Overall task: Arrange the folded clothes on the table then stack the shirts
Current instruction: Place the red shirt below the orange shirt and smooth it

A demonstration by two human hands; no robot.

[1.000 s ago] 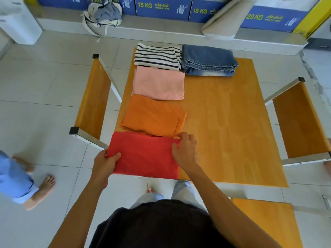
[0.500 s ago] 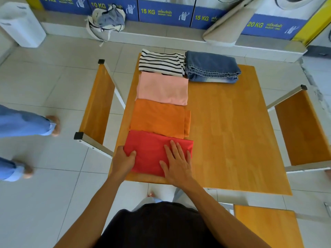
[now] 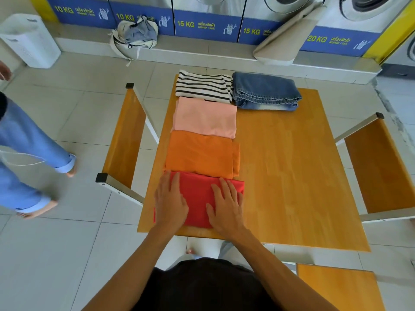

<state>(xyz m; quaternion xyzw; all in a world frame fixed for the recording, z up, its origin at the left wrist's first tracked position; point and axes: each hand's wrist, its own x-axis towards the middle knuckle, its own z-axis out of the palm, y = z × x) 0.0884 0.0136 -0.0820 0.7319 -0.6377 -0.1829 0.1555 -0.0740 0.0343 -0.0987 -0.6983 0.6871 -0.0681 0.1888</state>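
A folded red shirt (image 3: 197, 198) lies at the near left edge of the wooden table (image 3: 287, 176). My left hand (image 3: 170, 203) and my right hand (image 3: 225, 208) both rest flat on it, fingers spread, gripping nothing. Beyond it, in a column along the table's left side, lie a folded orange shirt (image 3: 199, 153), a pink shirt (image 3: 205, 116) and a black-and-white striped shirt (image 3: 203, 86). Folded blue jeans (image 3: 266, 90) sit to the right of the striped shirt at the far edge.
Wooden benches stand left (image 3: 122, 140) and right (image 3: 379, 167) of the table, with another (image 3: 336, 286) at the near right. A person in blue trousers (image 3: 24, 158) walks barefoot on the left. A white bin (image 3: 29, 41), a cloth bag (image 3: 137, 34) and washing machines line the back.
The red shirt has been slid fully onto the table against the orange one. My hands went from holding its edges to lying flat on top. The person at left has walked further in.
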